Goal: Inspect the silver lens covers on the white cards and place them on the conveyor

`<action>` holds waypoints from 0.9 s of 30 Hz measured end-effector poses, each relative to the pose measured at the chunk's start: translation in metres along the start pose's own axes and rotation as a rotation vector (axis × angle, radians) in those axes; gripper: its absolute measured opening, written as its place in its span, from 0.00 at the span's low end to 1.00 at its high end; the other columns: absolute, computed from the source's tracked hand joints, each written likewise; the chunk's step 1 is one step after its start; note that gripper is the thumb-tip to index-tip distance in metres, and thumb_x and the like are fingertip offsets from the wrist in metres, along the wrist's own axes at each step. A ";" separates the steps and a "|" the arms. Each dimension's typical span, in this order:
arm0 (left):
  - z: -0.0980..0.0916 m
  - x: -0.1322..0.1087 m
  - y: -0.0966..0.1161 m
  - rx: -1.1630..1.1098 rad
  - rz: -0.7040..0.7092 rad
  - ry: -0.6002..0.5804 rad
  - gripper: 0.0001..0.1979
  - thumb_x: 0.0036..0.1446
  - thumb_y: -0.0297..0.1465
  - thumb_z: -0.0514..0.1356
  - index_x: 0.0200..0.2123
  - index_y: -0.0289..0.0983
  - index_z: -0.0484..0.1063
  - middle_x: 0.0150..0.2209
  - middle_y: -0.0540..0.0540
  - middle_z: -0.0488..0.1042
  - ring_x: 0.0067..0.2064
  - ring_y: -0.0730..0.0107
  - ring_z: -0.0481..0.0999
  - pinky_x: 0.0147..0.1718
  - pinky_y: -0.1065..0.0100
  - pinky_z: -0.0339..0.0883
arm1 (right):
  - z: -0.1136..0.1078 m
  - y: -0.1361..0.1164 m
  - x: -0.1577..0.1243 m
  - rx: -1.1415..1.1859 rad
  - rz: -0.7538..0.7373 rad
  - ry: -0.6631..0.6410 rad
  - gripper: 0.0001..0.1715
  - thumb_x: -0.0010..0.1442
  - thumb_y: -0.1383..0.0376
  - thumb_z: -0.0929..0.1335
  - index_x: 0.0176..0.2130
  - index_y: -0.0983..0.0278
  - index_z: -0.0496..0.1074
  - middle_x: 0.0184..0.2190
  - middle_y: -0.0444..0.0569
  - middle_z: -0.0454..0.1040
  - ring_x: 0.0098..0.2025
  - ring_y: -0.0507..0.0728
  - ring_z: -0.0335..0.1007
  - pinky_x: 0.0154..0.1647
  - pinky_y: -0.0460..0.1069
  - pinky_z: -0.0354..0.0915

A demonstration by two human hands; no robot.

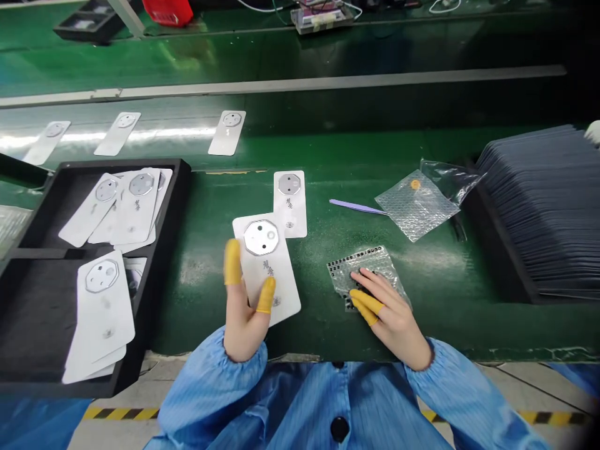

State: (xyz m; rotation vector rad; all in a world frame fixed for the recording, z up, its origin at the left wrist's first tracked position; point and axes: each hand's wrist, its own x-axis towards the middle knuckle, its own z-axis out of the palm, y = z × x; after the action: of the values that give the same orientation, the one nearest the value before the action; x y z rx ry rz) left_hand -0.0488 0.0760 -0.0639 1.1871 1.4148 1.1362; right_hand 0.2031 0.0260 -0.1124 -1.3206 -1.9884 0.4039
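Head view: left hand [246, 315], yellow cots on thumb and index, has the white panel [280, 275] pinched: thumb on the face, index at the left edge. Panel sits over the green bench [201, 300], overlapping a second white panel [296, 215] just behind it.

Right hand [396, 319] is on the clear sheet with black dots [387, 265]. Cotted thumb and index are close together at its near edge, other fingers stretched across it; can't tell if they pinch anything.

Purple tweezers [355, 205] lie behind the sheet, tip at the bubble-wrap bag [412, 209]. Far right: dark sheets [548, 206] stacked upright in a black box [499, 244]. Left: black tray [28, 319] with more panels [105, 306], loosely piled, faces up.
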 end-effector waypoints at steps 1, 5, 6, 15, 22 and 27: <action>0.003 0.001 -0.001 0.079 0.007 -0.017 0.29 0.56 0.35 0.62 0.61 0.44 0.61 0.53 0.44 0.74 0.53 0.57 0.75 0.50 0.61 0.71 | 0.001 -0.001 -0.001 0.019 0.018 0.072 0.23 0.59 0.75 0.67 0.52 0.60 0.70 0.55 0.54 0.71 0.60 0.62 0.64 0.57 0.65 0.66; 0.035 -0.007 0.000 0.130 -0.084 -0.222 0.16 0.55 0.37 0.62 0.44 0.34 0.78 0.45 0.39 0.79 0.47 0.53 0.78 0.49 0.58 0.72 | -0.001 -0.015 0.008 0.035 0.052 0.309 0.27 0.54 0.77 0.69 0.52 0.59 0.71 0.52 0.53 0.73 0.55 0.62 0.70 0.54 0.62 0.70; 0.044 -0.010 0.002 0.088 -0.104 -0.281 0.17 0.54 0.37 0.63 0.43 0.33 0.78 0.44 0.38 0.79 0.46 0.53 0.78 0.48 0.58 0.72 | -0.003 -0.018 0.010 0.022 0.034 0.316 0.27 0.54 0.77 0.69 0.52 0.59 0.71 0.52 0.53 0.73 0.54 0.62 0.70 0.53 0.62 0.71; 0.065 -0.015 0.002 0.045 -0.044 -0.358 0.10 0.54 0.31 0.62 0.37 0.34 0.80 0.39 0.41 0.81 0.41 0.57 0.80 0.44 0.59 0.75 | -0.011 -0.021 0.020 0.116 -0.029 0.067 0.24 0.59 0.74 0.67 0.54 0.60 0.68 0.54 0.56 0.70 0.57 0.62 0.67 0.54 0.62 0.70; 0.063 -0.009 0.001 0.163 0.167 -0.320 0.06 0.52 0.29 0.64 0.33 0.35 0.80 0.34 0.41 0.81 0.36 0.60 0.81 0.36 0.63 0.76 | -0.019 -0.020 0.029 0.154 -0.071 -0.037 0.27 0.60 0.74 0.66 0.58 0.61 0.64 0.56 0.56 0.68 0.58 0.61 0.65 0.55 0.61 0.69; 0.064 -0.010 -0.002 0.200 0.230 -0.360 0.09 0.55 0.27 0.62 0.39 0.36 0.79 0.38 0.43 0.81 0.38 0.61 0.81 0.38 0.65 0.76 | -0.021 -0.028 0.040 0.187 -0.034 0.060 0.18 0.60 0.73 0.66 0.50 0.60 0.70 0.45 0.52 0.74 0.48 0.56 0.72 0.45 0.54 0.74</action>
State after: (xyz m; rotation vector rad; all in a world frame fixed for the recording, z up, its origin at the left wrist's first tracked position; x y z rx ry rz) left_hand 0.0148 0.0712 -0.0734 1.6397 1.1538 0.8875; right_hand 0.1894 0.0473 -0.0650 -1.1672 -1.8722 0.5149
